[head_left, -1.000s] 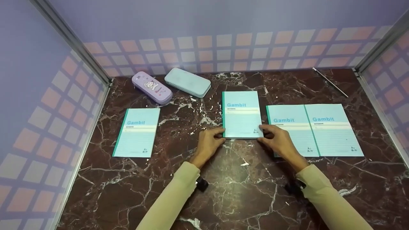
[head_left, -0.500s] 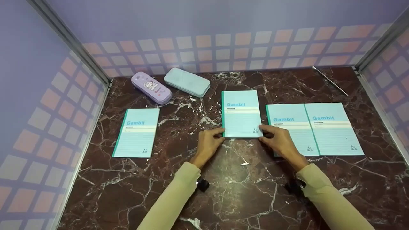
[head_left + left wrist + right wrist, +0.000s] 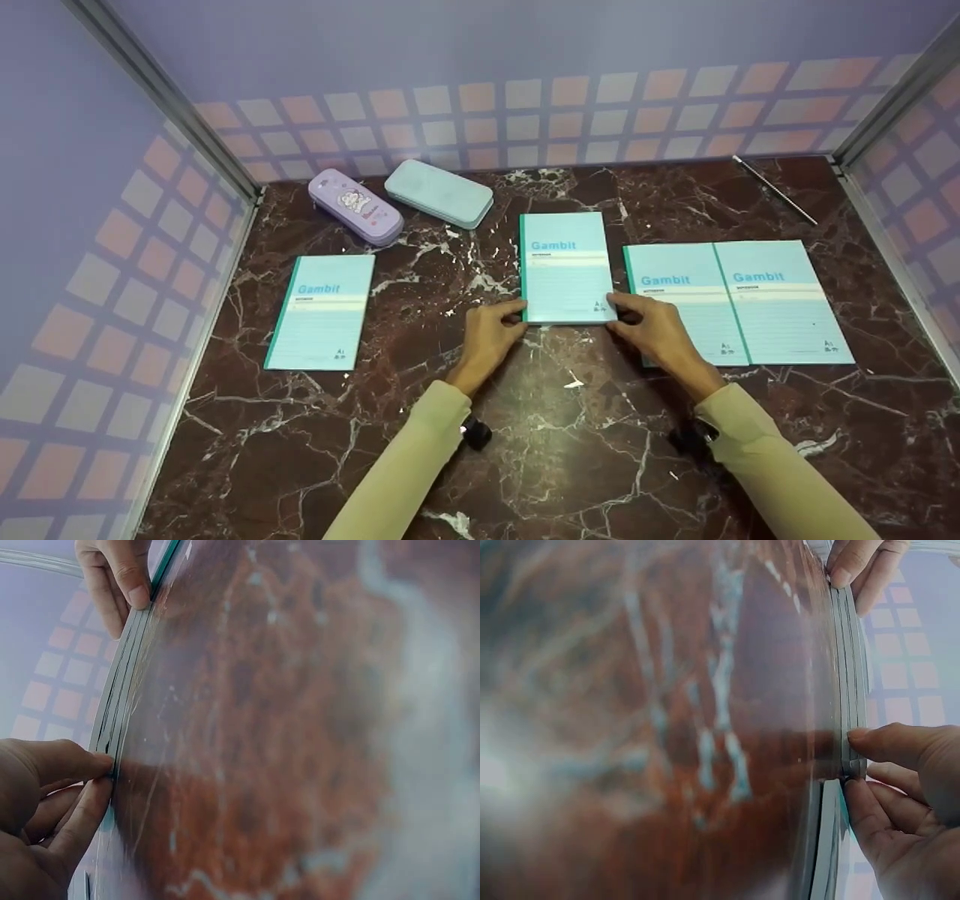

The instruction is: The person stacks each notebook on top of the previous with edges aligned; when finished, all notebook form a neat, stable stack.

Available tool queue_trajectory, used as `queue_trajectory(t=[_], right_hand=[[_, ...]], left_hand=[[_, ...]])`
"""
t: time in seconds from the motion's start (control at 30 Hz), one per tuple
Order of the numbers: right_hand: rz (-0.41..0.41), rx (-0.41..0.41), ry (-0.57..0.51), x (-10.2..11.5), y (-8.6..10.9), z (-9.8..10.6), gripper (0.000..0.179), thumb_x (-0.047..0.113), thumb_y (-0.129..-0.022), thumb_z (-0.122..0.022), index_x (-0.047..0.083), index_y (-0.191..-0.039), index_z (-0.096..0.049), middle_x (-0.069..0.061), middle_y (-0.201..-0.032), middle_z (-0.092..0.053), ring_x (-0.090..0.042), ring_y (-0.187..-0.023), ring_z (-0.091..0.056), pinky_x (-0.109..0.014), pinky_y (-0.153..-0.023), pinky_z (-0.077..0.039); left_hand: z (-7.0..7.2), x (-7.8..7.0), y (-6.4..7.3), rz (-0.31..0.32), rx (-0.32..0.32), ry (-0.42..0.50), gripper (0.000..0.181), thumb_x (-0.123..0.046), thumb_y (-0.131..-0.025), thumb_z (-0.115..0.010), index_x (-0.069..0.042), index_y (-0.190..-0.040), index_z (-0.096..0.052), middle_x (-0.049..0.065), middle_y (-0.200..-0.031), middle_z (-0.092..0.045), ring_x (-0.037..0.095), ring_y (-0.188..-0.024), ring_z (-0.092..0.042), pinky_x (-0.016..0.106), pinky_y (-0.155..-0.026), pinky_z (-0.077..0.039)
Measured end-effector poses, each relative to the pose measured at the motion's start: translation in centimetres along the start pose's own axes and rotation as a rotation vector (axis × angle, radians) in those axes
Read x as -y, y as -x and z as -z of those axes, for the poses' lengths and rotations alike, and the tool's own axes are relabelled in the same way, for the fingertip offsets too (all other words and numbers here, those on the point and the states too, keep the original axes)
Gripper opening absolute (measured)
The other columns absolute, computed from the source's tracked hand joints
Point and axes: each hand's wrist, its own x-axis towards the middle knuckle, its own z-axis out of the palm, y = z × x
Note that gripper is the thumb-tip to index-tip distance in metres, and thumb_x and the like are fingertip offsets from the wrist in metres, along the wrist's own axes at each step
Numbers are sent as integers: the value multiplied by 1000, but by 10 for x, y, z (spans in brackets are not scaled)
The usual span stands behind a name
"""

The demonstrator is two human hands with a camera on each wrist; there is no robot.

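Note:
A stack of notebooks (image 3: 568, 274) with light-blue "Gambit" covers and green spines lies flat in the middle of the dark marble table (image 3: 555, 465). My left hand (image 3: 489, 337) holds its near left corner, forefinger at the spine side and thumb at the near edge. At the near right corner, my right hand (image 3: 654, 334) grips it likewise between thumb and forefinger. Both wrist views show several layers in the stack's edge (image 3: 124, 682), with the fingertips touching it. The right hand partly covers the left one of two notebooks (image 3: 686, 300) lying side by side.
Another notebook (image 3: 321, 311) lies at the left. Behind it are a purple pencil case (image 3: 356, 206) and a pale-blue pencil case (image 3: 439, 193). A pencil (image 3: 775, 190) lies at the back right. Purple panels (image 3: 480, 45) enclose the table's back and sides.
Both hands stay at the stack's near corners and the notebooks keep their places. Only a slight shift of the whole head view shows.

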Motion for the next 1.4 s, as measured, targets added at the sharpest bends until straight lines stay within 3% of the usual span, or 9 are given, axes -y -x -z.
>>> queue_trajectory(t=[0.17, 0.3, 0.57, 0.77, 0.9, 1.2, 1.3, 1.4], right_hand=[[-7, 14, -44, 1, 0, 3, 44, -4, -91, -81, -7, -134, -69, -28, -119, -72, -43, -102, -73, -41, -85, -63], [-17, 16, -61, 0, 2, 9, 48, -1, -91, -82, -6, -137, -68, -26, -117, -73, -40, -99, -74, -30, -78, -63], [-9, -31, -14, -9, 9, 29, 50, 6, -94, -82, -4, -140, -66, -28, -127, -70, -47, -106, -72, -58, -90, -59], [7, -80, -4, -17, 15, 42, 44, 3, -93, -82, -5, -135, -69, -27, -123, -72, -47, -104, -72, -59, -90, -58], [0, -83, 15, -22, 19, 50, 43, 2, -94, -81, -5, -135, -69, -27, -122, -72, -48, -103, -72, -60, -90, -58], [-3, -104, 42, -34, 32, 68, 42, 4, -95, -81, -4, -135, -70, -27, -125, -71, -50, -105, -71, -62, -91, -56], [5, -119, 55, -38, 37, 74, 41, 4, -95, -81, -3, -134, -71, -25, -127, -71, -49, -107, -71, -56, -90, -57], [12, -137, 69, -43, 43, 80, 41, 3, -95, -81, -2, -134, -71, -24, -128, -71, -47, -108, -70, -38, -89, -60]], left_hand=[[2, -1, 1, 12, 5, 44, 34, 8, -82, -85, 4, -115, -79, 19, -105, -79, 29, -87, -78, 24, -75, -63], [3, -5, 1, 13, -24, 84, 36, 6, -81, -86, 5, -116, -79, 19, -111, -78, 30, -92, -78, 28, -79, -64], [2, -21, -3, 44, -95, 209, 31, 0, -83, -89, 1, -114, -80, 18, -110, -78, 33, -95, -77, 39, -84, -64], [-6, -36, -3, 94, -34, 325, 33, 0, -84, -89, 3, -116, -79, 15, -114, -78, 35, -101, -76, 28, -85, -63], [-16, -44, -2, 122, 12, 353, 34, -1, -85, -88, 2, -118, -79, 14, -114, -78, 32, -101, -77, 23, -83, -61], [-42, -59, 2, 89, 93, 402, 35, -1, -86, -88, 4, -119, -78, 19, -113, -77, 30, -101, -77, 22, -83, -61], [-51, -64, 4, 73, 123, 395, 36, -2, -86, -88, 3, -120, -78, 18, -113, -78, 28, -99, -77, 21, -82, -61], [-59, -70, 5, 77, 166, 383, 37, -4, -86, -89, 1, -121, -78, 17, -114, -78, 27, -98, -78, 19, -80, -60]])
